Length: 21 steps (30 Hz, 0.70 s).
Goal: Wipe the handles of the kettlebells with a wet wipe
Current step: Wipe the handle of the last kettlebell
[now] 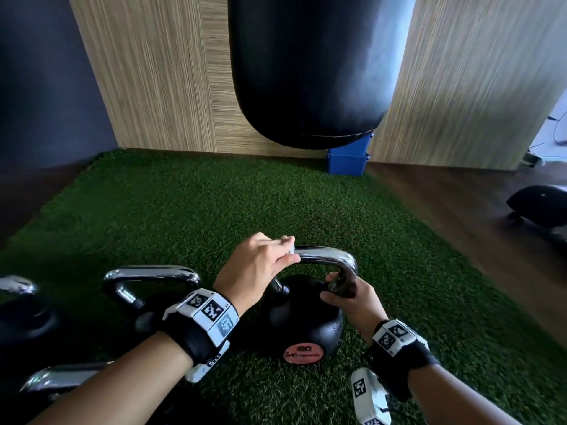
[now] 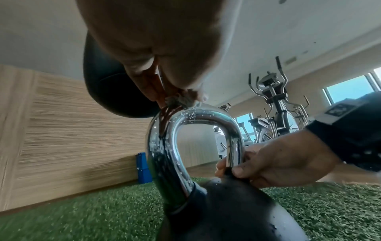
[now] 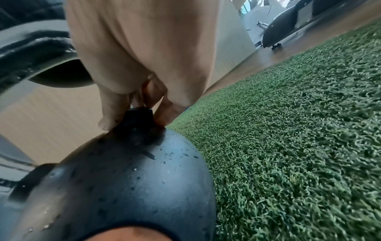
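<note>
Your left hand (image 1: 256,265) pinches the wipe (image 2: 181,100) at the handle's (image 1: 326,256) left end; the bar runs rightward toward your right hand (image 1: 346,294), which grips its post.

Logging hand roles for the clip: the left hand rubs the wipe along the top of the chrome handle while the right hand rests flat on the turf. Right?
Not quite. The right hand grips the chrome handle near its base, as the head view shows. The left hand does press the wipe on top.
</note>
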### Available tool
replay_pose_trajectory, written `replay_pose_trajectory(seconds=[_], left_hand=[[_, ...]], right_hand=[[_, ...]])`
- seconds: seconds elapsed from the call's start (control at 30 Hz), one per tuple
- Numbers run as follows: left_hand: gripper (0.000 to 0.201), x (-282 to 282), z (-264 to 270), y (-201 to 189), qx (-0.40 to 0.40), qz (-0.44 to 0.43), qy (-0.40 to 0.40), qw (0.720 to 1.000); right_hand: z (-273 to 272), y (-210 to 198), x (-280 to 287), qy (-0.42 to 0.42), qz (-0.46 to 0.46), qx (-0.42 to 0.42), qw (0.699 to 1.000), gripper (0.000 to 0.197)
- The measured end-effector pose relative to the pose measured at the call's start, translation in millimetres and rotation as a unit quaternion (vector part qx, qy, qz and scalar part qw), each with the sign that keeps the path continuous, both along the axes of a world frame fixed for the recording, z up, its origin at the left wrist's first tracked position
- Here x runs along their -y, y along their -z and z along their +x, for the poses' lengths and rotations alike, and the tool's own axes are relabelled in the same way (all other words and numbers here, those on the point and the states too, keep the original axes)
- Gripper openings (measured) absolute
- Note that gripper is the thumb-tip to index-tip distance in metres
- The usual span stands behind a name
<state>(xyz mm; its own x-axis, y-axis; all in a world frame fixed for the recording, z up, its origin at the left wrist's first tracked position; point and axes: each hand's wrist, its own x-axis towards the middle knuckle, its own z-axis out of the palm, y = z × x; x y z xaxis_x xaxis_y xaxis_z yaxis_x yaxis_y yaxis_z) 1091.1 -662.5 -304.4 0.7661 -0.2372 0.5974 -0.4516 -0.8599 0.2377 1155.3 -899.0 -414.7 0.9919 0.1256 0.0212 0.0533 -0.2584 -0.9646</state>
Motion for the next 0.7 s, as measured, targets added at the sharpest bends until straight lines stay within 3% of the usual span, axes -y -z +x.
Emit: replay_pose_trajectory(seconds=[0.1,0.2,0.33,0.5,0.7], left_hand=[[0.033,0.0,-6.5,9.2,-0.007,-0.085,-0.022,0.996],[0.031,-13.2,-15.0,23.1,-0.061,-0.200,-0.089,0.974],[0.033,-24.3,-17.1,35.3,-0.182,-0.220,-0.150,0.947],[0.034,-11.6,-22.8,43.8,-0.196,-0.259,-0.176,0.929],[0.029,-0.7,-18.3,65.4,-0.222,-0.342,-0.229,0.884]], right_hand=[[-1.3,1.9,1.3,-0.008,0.001,-0.023,1.000,0.053],[-1.2,2.9,1.8,-0.006,-0.030,-0.013,0.999,0.056],[-0.4,1.5,2.8,-0.012,-0.034,-0.018,0.999,0.054],[1.3,6.3,5.1,-0.018,-0.025,-0.008,0.999,0.049],[1.6,8.8,5.3,-0.018,-0.018,0.000,1.000,0.049]])
